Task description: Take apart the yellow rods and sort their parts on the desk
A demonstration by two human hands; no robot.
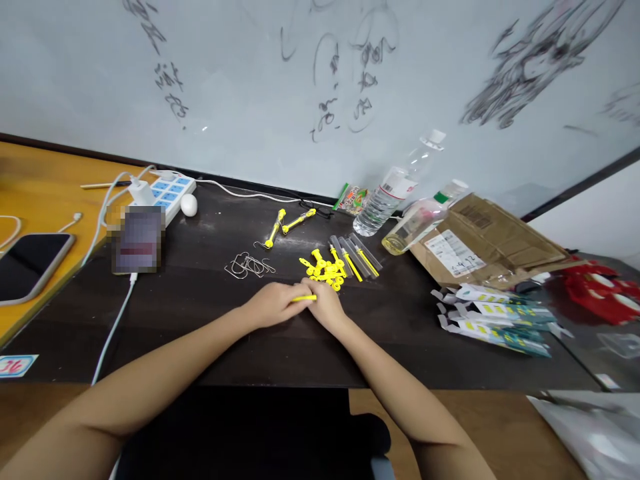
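My left hand (274,306) and my right hand (327,309) meet above the dark table, fingers closed together. A thin yellow plastic rod (304,298) shows between them, lying across the fingertips of both; the rest of the grip is hidden. Just beyond my fingers is a pile of small yellow plastic parts (327,268). To its right lie several clear tubes with yellow rods (356,257). Loose bent metal hooks (249,265) form a tangle left of the pile. Farther back rest two yellow assembled pieces, one (275,229) showing a metal hook, the other (299,221) slanted beside it.
A water bottle (383,203), a second bottle (415,223) and a cardboard package (493,233) stand at the back right, with opened small boxes (495,320) in front. At left are a power strip (173,193), a white egg-shaped object (189,205), a blurred-out device (137,240) and a phone (33,267).
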